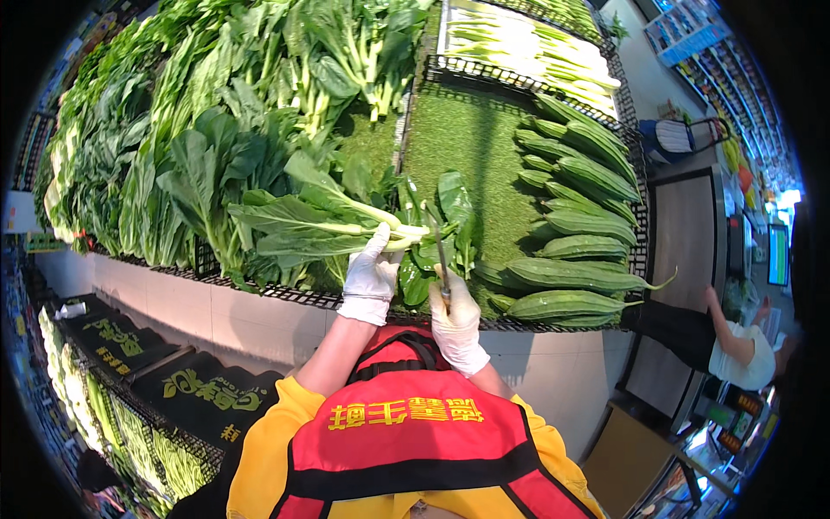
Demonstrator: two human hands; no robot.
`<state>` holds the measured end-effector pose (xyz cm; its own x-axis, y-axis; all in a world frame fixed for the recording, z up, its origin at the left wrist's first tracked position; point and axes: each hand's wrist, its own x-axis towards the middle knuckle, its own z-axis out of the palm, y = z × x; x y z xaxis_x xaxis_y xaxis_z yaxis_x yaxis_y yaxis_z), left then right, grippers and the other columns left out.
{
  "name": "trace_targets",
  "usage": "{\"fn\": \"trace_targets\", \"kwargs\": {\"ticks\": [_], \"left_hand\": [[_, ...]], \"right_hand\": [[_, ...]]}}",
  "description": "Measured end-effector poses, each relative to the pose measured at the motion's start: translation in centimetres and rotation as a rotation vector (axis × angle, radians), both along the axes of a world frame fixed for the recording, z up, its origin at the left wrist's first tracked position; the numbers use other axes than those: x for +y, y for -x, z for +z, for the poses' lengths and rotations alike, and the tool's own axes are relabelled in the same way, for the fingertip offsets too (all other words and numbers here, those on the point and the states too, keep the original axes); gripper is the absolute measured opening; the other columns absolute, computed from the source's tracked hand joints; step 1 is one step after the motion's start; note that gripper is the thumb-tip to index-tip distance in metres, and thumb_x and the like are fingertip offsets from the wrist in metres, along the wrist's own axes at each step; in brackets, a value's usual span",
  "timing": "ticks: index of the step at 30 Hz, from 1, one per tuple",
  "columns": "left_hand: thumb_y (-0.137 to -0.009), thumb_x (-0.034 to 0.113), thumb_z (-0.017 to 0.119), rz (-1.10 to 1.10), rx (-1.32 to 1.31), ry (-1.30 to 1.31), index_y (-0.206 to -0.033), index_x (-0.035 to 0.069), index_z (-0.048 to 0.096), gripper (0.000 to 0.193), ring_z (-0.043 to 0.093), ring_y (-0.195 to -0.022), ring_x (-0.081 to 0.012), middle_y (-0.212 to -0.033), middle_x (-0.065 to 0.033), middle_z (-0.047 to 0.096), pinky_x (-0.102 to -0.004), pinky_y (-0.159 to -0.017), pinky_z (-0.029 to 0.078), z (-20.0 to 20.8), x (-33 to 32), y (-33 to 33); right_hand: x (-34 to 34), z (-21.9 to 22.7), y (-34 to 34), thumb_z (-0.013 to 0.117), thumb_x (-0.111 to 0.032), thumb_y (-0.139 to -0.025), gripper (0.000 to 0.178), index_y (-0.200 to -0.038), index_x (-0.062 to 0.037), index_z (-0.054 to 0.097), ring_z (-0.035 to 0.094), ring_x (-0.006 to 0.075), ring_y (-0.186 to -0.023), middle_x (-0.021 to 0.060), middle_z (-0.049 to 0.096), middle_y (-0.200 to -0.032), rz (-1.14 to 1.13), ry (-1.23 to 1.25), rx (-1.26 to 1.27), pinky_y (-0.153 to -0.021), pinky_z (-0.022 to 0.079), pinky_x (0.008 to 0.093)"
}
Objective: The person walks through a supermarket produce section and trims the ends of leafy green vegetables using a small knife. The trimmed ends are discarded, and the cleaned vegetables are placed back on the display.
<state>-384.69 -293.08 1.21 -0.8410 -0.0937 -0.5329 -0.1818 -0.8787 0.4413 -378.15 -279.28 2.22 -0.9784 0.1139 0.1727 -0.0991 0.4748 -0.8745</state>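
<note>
My left hand (370, 277), in a white glove, is closed round the stem end of a leafy green with pale stalks (324, 227). Its broad leaves spread to the left over the display. My right hand (456, 330), also gloved, grips the handle of a knife (441, 253). The narrow blade points away from me, close beside the cut stem ends; whether it touches them I cannot tell. Loose dark green leaves (455, 201) lie on the green turf mat (462, 130) just beyond the knife.
Bunches of leafy greens (216, 95) fill the stand's left side. Ridged green gourds (575, 227) lie in rows at the right. A black crate (484, 71) of pale green stalks stands at the back. A person (743, 355) is at the far right, beside a counter.
</note>
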Motion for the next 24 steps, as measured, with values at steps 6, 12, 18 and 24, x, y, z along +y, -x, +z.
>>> {"fn": "trace_targets", "kwargs": {"ticks": [6, 12, 18, 24], "left_hand": [[-0.089, 0.007, 0.064, 0.047, -0.065, 0.076, -0.108, -0.003, 0.059, 0.022, 0.062, -0.099, -0.023, -0.107, -0.0127, 0.062, -0.0357, -0.089, 0.053, -0.4, 2.2, -0.3], [-0.088, 0.009, 0.065, 0.05, -0.128, 0.094, -0.109, -0.003, 0.058, 0.026, 0.061, -0.1, -0.0229, -0.107, -0.0133, 0.062, -0.0349, -0.091, 0.052, -1.4, 3.5, -1.0], [-0.087, 0.006, 0.066, -0.084, -0.198, 0.061, -0.114, 0.0, 0.058, 0.029, 0.062, -0.099, -0.0256, -0.11, -0.0128, 0.062, -0.0405, -0.085, 0.054, -1.5, 5.3, -2.7], [-0.089, 0.007, 0.062, -0.17, -0.029, 0.159, -0.106, 0.002, 0.061, 0.018, 0.065, -0.092, -0.0211, -0.1, -0.0096, 0.065, -0.0333, -0.08, 0.055, -1.0, 1.0, -1.0]], "right_hand": [[0.2, -2.7, 0.6, 0.059, -0.01, -0.09, 0.032, -0.121, -0.0059, 0.052, 0.063, 0.029, -0.078, 0.0162, 0.064, -0.098, 0.037, -0.116, -0.029, -0.069, 0.05, 0.0356], [-0.3, -4.8, 0.6, 0.05, -0.016, -0.092, 0.027, -0.116, -0.0044, 0.048, 0.062, 0.0389, -0.083, 0.0191, 0.061, -0.096, 0.014, -0.214, -0.081, -0.069, 0.05, 0.0467], [0.8, -7.5, 2.0, 0.051, -0.017, -0.089, 0.02, -0.106, -0.006, 0.052, 0.061, 0.0441, -0.079, 0.023, 0.064, -0.086, 0.141, -0.109, -0.433, -0.068, 0.049, 0.0515], [3.0, -8.8, -0.7, 0.056, -0.015, -0.09, 0.015, -0.102, -0.0059, 0.057, 0.057, 0.0235, -0.058, 0.0115, 0.06, -0.07, -0.088, 0.139, -0.552, -0.052, 0.046, 0.0338]]}}
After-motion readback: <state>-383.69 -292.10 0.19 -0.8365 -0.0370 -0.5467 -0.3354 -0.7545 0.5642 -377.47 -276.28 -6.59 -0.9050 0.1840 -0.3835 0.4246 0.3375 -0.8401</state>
